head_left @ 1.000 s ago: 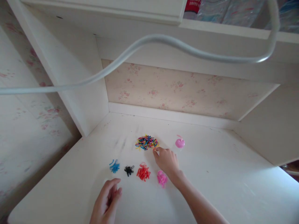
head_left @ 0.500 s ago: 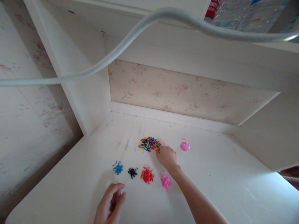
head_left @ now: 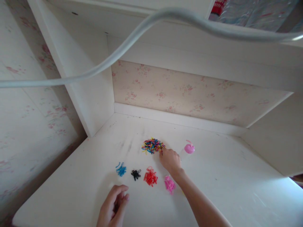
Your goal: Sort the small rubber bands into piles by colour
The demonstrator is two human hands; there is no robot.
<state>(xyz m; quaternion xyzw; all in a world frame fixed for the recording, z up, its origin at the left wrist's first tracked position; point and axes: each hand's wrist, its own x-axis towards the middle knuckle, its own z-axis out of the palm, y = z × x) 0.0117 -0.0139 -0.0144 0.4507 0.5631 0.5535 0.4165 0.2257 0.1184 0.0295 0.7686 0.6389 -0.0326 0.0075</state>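
Note:
A heap of mixed-colour small rubber bands (head_left: 152, 145) lies on the white tabletop. At its right edge is my right hand (head_left: 169, 159), closed with the fingers curled under; its fingertips and anything between them are hidden. Nearer to me are sorted piles of blue bands (head_left: 121, 169), black bands (head_left: 135, 174), red bands (head_left: 151, 177) and pink bands (head_left: 169, 184). A bit of yellow shows beside my right forearm, which covers the rest. My left hand (head_left: 113, 205) rests below the blue and black piles, loosely curved, thumb and fingers apart, with no band visible in it.
A pink apple-shaped container (head_left: 189, 148) stands right of the heap. Across the top of the view runs a pale cable (head_left: 113, 58), close to the camera. White side panels and an overhead shelf (head_left: 180, 56) enclose the table, with plastic-wrapped bottles (head_left: 251, 14) above.
The view has shifted slightly, so everything on the table appears a little further right. Both hands keep nearly the same places beside the piles.

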